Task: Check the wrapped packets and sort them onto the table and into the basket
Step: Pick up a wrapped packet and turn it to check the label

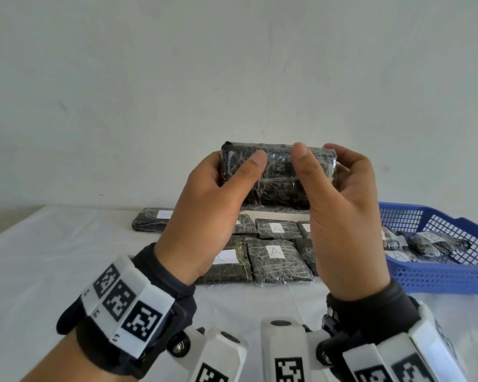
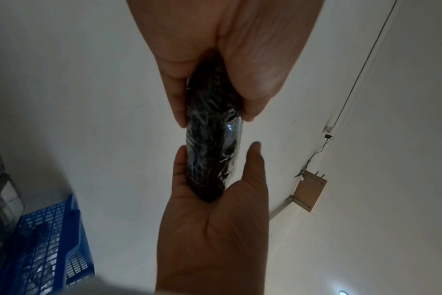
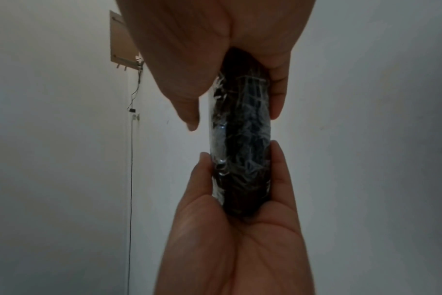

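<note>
Packet, dark and film-wrapped, is held in the air above the table, long side level, well clear of the surface. The table carries a white cloth and rows of similar packets, several bearing white labels marked "A". The blue mesh basket stands on the table at the right and contains further labelled packets. The left hand grips the left end of the packet, thumb on the near face and fingers behind. The right hand grips the right end in the same manner.
</note>
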Action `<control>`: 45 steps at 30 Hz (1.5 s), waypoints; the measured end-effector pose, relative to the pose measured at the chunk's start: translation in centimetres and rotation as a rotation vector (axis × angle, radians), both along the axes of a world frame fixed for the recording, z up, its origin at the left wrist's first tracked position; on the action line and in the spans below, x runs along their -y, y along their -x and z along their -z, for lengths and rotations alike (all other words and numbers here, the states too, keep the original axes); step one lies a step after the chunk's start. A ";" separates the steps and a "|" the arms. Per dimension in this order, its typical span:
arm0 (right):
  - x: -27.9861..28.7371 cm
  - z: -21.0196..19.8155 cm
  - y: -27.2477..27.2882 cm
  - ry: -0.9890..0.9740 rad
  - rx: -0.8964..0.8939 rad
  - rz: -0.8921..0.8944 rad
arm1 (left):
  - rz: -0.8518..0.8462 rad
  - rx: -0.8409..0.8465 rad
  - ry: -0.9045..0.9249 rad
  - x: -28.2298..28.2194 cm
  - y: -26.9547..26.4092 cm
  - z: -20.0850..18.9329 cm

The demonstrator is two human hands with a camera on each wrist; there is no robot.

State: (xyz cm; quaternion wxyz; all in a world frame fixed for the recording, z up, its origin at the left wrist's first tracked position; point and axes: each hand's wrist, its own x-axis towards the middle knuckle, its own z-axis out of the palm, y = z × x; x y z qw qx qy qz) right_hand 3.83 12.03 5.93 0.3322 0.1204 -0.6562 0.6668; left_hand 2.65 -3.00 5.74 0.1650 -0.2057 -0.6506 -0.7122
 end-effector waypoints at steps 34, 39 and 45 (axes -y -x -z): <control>-0.3 -0.1 0.2 -0.076 0.013 -0.026 | 0.160 0.062 -0.198 -0.2 -0.2 -0.2; -0.4 -0.2 -0.5 -0.166 0.024 0.019 | 0.157 0.086 -0.215 -0.3 -0.2 -0.1; -1.6 -0.4 -0.5 -0.338 0.004 -0.103 | 0.257 0.217 -0.167 0.8 -0.1 -0.7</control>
